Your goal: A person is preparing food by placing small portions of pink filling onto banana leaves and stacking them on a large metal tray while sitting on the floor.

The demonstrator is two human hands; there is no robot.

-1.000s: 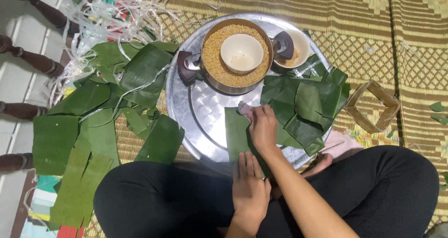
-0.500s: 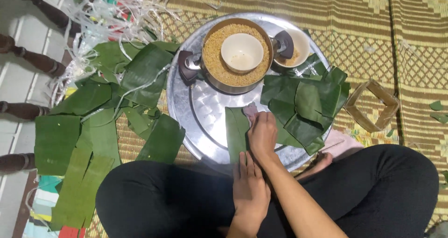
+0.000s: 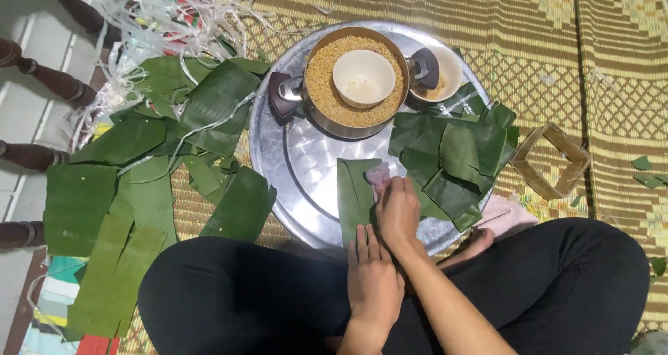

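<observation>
Left of both hands, many loose green leaves [image 3: 139,181] are lying on the mat. The left hand [image 3: 374,278] is pressing flat, fingers together, on one leaf strip [image 3: 353,195]. The right hand [image 3: 396,209] is clutching one pinkish cloth [image 3: 379,175] against it. Above them, one pot [image 3: 355,84] is holding one bowl [image 3: 363,78]; right, one wooden frame [image 3: 550,162].

I see a metal pot [image 3: 327,118] of yellow grain on a round silver tray [image 3: 292,160], with a white bowl [image 3: 363,78] sitting in the grain. A second bowl [image 3: 445,73] stands just beside the pot. A square wooden frame [image 3: 550,162] lies on the woven mat [image 3: 557,35]. White plastic strings [image 3: 174,14] are tangled at upper left.
</observation>
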